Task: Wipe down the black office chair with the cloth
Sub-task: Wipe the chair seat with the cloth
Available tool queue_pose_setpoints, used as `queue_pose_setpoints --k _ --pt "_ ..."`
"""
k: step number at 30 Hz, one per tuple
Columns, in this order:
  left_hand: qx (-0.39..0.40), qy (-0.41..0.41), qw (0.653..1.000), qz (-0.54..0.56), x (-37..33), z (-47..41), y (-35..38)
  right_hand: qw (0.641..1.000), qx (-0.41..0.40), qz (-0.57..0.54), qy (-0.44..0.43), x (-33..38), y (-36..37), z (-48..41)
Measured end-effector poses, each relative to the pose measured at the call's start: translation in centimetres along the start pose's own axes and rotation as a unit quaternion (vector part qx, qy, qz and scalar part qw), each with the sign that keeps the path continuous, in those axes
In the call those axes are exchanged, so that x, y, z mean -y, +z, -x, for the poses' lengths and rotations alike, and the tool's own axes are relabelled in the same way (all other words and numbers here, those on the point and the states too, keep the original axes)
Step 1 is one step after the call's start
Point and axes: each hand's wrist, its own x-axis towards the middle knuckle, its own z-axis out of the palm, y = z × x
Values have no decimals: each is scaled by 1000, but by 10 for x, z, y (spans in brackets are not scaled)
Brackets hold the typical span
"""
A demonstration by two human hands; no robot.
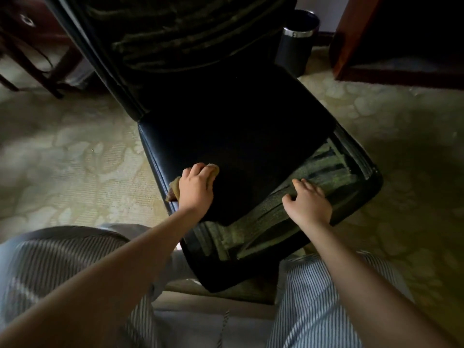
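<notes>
The black office chair [241, 126] stands right in front of me, its seat filling the middle of the view and its backrest rising at the top. My left hand [197, 188] presses a tan cloth [175, 188] onto the left side of the seat, near its left edge; most of the cloth is hidden under the hand. My right hand [307, 200] lies flat on the seat's front right part with fingers spread, holding nothing. That front part of the seat shows dusty greenish streaks.
A black cylindrical bin [297, 43] with a metal band stands behind the chair at the right. A dark wooden furniture piece [376, 46] fills the top right, wooden chair legs [32, 61] the top left. Pale patterned carpet [75, 156] surrounds the chair. My striped trousers are at the bottom.
</notes>
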Motion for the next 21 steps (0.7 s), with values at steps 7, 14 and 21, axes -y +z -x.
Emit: queue_pose_setpoints --k 7,14,21 --pt "23 76 996 27 -39 62 12 999 -20 26 8 9 14 11" --pt "126 116 982 84 -29 90 -7 998 -9 61 1 19 16 21" --pt "-25 -100 991 83 51 79 -56 998 -1 66 0 30 18 33"
